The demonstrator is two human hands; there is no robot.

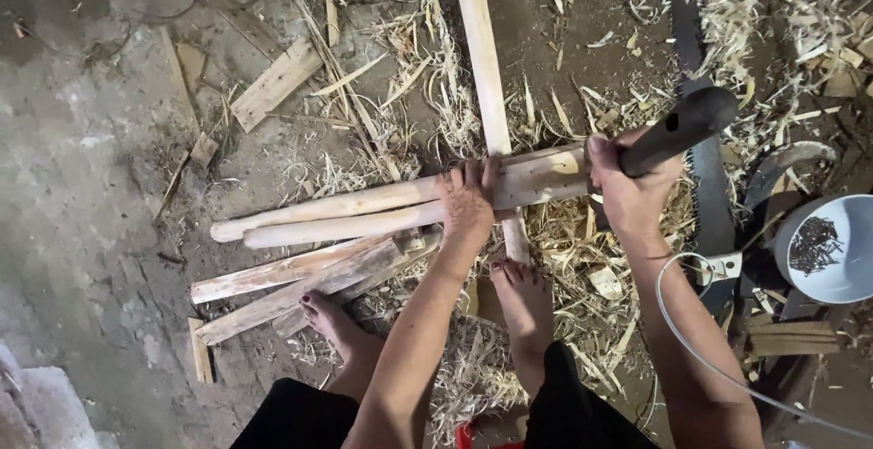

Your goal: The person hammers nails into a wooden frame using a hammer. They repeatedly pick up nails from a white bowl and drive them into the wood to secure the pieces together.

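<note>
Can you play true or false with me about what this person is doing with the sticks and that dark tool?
1. The left hand presses down on two pale round sticks. True.
2. The right hand is empty. False: it grips a tool with a dark handle.
3. A saw lies on the ground by the right hand. True.
4. The white bowl holds water. False: it holds small dark nails.
5. The person wears shoes. False: both feet are bare.
</note>
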